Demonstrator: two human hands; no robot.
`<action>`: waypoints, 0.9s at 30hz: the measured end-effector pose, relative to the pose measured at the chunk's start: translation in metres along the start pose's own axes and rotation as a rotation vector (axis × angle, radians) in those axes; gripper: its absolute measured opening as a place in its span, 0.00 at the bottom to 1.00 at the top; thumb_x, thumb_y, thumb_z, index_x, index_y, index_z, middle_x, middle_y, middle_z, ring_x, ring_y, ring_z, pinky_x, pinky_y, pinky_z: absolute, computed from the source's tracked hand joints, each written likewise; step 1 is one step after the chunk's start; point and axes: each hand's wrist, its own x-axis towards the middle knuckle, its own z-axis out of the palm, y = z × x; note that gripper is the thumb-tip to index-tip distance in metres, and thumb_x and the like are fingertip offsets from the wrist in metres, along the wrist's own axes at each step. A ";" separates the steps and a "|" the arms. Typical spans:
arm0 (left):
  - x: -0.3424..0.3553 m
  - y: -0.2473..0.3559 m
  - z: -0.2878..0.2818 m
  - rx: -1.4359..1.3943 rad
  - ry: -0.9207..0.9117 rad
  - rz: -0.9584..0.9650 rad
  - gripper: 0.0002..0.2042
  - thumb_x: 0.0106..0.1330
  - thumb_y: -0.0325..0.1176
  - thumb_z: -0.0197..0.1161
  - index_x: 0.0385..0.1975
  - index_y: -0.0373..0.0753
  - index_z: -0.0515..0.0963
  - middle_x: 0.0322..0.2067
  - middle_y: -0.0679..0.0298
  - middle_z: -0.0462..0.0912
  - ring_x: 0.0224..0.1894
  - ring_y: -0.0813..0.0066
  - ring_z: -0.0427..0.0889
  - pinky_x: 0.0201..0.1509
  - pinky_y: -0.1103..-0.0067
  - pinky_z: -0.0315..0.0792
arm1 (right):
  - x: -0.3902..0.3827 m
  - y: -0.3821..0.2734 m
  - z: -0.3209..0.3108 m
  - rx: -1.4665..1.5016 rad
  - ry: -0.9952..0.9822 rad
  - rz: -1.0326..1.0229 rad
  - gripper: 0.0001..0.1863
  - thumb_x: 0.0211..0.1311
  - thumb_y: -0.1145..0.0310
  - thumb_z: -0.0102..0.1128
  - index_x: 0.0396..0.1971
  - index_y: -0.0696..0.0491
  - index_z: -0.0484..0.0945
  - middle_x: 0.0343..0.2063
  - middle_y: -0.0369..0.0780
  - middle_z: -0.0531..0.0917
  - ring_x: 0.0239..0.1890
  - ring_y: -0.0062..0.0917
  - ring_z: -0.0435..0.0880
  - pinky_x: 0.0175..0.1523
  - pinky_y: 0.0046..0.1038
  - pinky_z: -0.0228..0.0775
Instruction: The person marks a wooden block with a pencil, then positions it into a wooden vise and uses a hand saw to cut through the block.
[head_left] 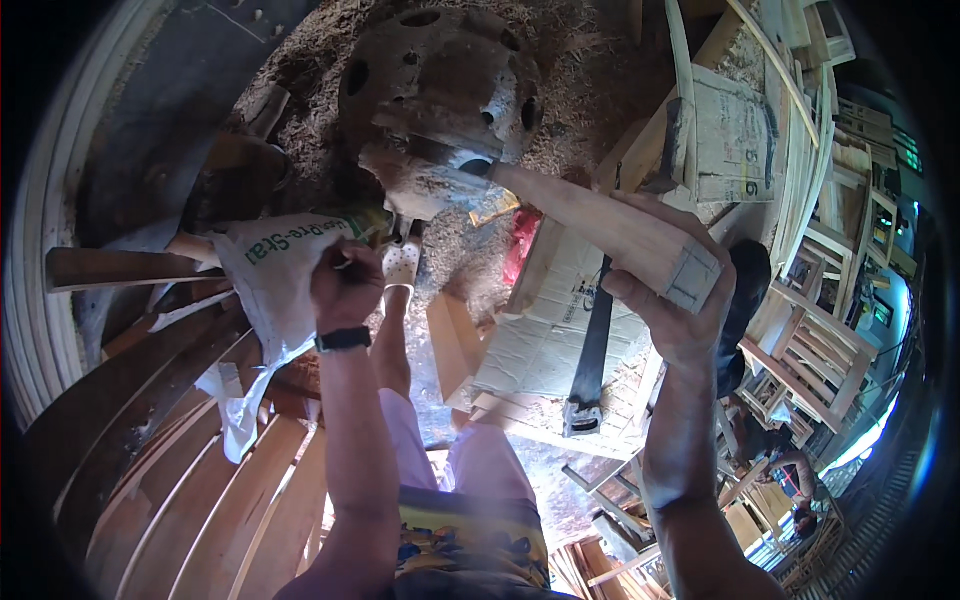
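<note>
My right hand [670, 310] grips a tapered block of pale wood [600, 215], which has a rectangle marked on its near end. Its far end reaches the round, holed, dusty piece of equipment [440, 90] at the top; whether they touch I cannot tell. My left hand [348, 282] is closed beside a white printed sack [265, 275]; what its fingers hold, if anything, I cannot make out. Below the wood a handsaw [590, 370] lies on a cardboard sheet [530, 350], with a red plastic bag [523, 243] above the sheet's left side.
Curved wooden boards [220, 500] fill the lower left. Long timber strips [810, 160] and chair-like wooden frames [810, 350] crowd the right. Another person [795, 490] is at the lower right. My sandalled foot [403, 265] rests on a shavings-strewn floor [560, 110].
</note>
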 end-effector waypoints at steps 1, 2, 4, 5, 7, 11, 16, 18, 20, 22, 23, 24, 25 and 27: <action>0.003 0.010 0.006 -0.002 0.050 0.069 0.13 0.68 0.27 0.56 0.45 0.23 0.68 0.28 0.60 0.79 0.29 0.73 0.81 0.34 0.77 0.80 | 0.000 -0.001 0.000 0.007 0.001 0.000 0.37 0.42 0.71 0.83 0.55 0.62 0.78 0.50 0.47 0.84 0.51 0.29 0.84 0.56 0.30 0.77; 0.007 0.019 0.011 -0.047 0.069 -0.015 0.17 0.68 0.35 0.57 0.45 0.25 0.69 0.31 0.54 0.81 0.32 0.66 0.83 0.36 0.72 0.82 | 0.000 -0.001 0.000 0.013 0.002 0.004 0.36 0.42 0.71 0.83 0.55 0.62 0.78 0.50 0.47 0.83 0.51 0.29 0.84 0.57 0.30 0.77; 0.019 0.027 0.014 0.010 0.112 0.109 0.19 0.67 0.40 0.57 0.45 0.27 0.69 0.32 0.53 0.81 0.32 0.63 0.83 0.37 0.70 0.82 | -0.001 -0.002 0.000 -0.013 0.001 -0.029 0.36 0.42 0.71 0.83 0.55 0.62 0.77 0.50 0.47 0.83 0.52 0.30 0.84 0.57 0.31 0.77; 0.024 0.030 0.014 0.083 0.163 0.228 0.22 0.67 0.45 0.56 0.46 0.29 0.70 0.32 0.51 0.80 0.32 0.61 0.83 0.37 0.68 0.82 | -0.002 -0.003 0.000 -0.028 0.013 -0.055 0.36 0.43 0.70 0.83 0.55 0.62 0.77 0.50 0.48 0.83 0.52 0.30 0.84 0.57 0.31 0.77; 0.037 0.040 0.015 0.044 0.206 0.184 0.27 0.65 0.55 0.55 0.45 0.32 0.71 0.33 0.51 0.80 0.33 0.58 0.82 0.38 0.65 0.81 | -0.004 -0.005 -0.001 -0.025 0.006 -0.056 0.37 0.43 0.70 0.83 0.55 0.62 0.77 0.51 0.48 0.83 0.52 0.31 0.84 0.57 0.32 0.77; 0.038 0.044 0.002 0.208 0.136 0.154 0.34 0.62 0.63 0.57 0.47 0.32 0.70 0.35 0.51 0.80 0.35 0.55 0.82 0.40 0.62 0.79 | -0.003 -0.009 -0.001 0.027 0.019 -0.088 0.38 0.42 0.67 0.84 0.55 0.63 0.77 0.50 0.49 0.83 0.53 0.32 0.84 0.58 0.33 0.77; 0.027 0.022 -0.013 0.653 0.477 0.321 0.44 0.62 0.68 0.57 0.62 0.31 0.60 0.54 0.51 0.71 0.51 0.55 0.76 0.52 0.59 0.75 | -0.004 -0.014 -0.001 -0.029 0.025 -0.106 0.39 0.42 0.66 0.84 0.55 0.64 0.77 0.49 0.50 0.83 0.52 0.33 0.84 0.58 0.33 0.77; 0.040 0.009 -0.021 0.932 0.451 0.440 0.42 0.64 0.66 0.57 0.63 0.34 0.61 0.56 0.54 0.71 0.55 0.57 0.74 0.54 0.59 0.73 | -0.005 -0.017 -0.002 -0.052 0.023 -0.104 0.38 0.42 0.66 0.84 0.55 0.65 0.77 0.49 0.50 0.84 0.52 0.33 0.84 0.59 0.34 0.77; 0.062 0.001 -0.032 1.251 0.456 0.603 0.36 0.67 0.63 0.57 0.64 0.40 0.63 0.58 0.58 0.71 0.58 0.60 0.72 0.53 0.62 0.72 | -0.005 -0.019 -0.003 -0.025 0.043 -0.075 0.39 0.42 0.67 0.84 0.55 0.65 0.76 0.50 0.51 0.83 0.53 0.34 0.84 0.59 0.35 0.77; 0.087 0.000 -0.053 1.180 0.476 0.545 0.31 0.69 0.61 0.57 0.63 0.46 0.67 0.59 0.60 0.72 0.56 0.64 0.75 0.48 0.65 0.73 | -0.006 -0.021 -0.004 0.015 0.047 -0.018 0.39 0.42 0.66 0.84 0.55 0.65 0.76 0.50 0.51 0.83 0.53 0.35 0.84 0.59 0.35 0.77; 0.098 -0.002 -0.067 1.039 0.586 0.549 0.28 0.70 0.59 0.56 0.63 0.49 0.69 0.59 0.61 0.73 0.55 0.66 0.76 0.45 0.67 0.74 | -0.005 -0.021 -0.005 0.065 0.057 0.005 0.40 0.42 0.65 0.84 0.55 0.66 0.76 0.50 0.52 0.83 0.53 0.35 0.84 0.58 0.35 0.78; 0.112 -0.012 -0.085 1.004 0.559 0.673 0.28 0.71 0.60 0.54 0.58 0.44 0.74 0.53 0.59 0.78 0.51 0.65 0.79 0.45 0.66 0.73 | -0.006 -0.020 -0.005 0.079 0.072 0.032 0.40 0.42 0.65 0.84 0.55 0.66 0.76 0.50 0.52 0.83 0.53 0.35 0.84 0.58 0.35 0.78; 0.122 -0.014 -0.101 0.957 0.548 0.766 0.30 0.71 0.62 0.51 0.54 0.39 0.78 0.47 0.58 0.83 0.47 0.64 0.82 0.46 0.65 0.73 | -0.005 -0.020 -0.006 0.027 0.059 0.003 0.40 0.42 0.64 0.84 0.55 0.66 0.75 0.50 0.52 0.83 0.53 0.36 0.84 0.58 0.35 0.78; 0.139 -0.012 -0.128 1.306 0.569 0.841 0.30 0.73 0.60 0.50 0.52 0.36 0.79 0.46 0.54 0.84 0.47 0.62 0.82 0.47 0.66 0.73 | -0.004 -0.016 -0.008 -0.032 0.044 -0.010 0.41 0.42 0.62 0.84 0.55 0.66 0.75 0.50 0.53 0.83 0.53 0.36 0.84 0.58 0.35 0.78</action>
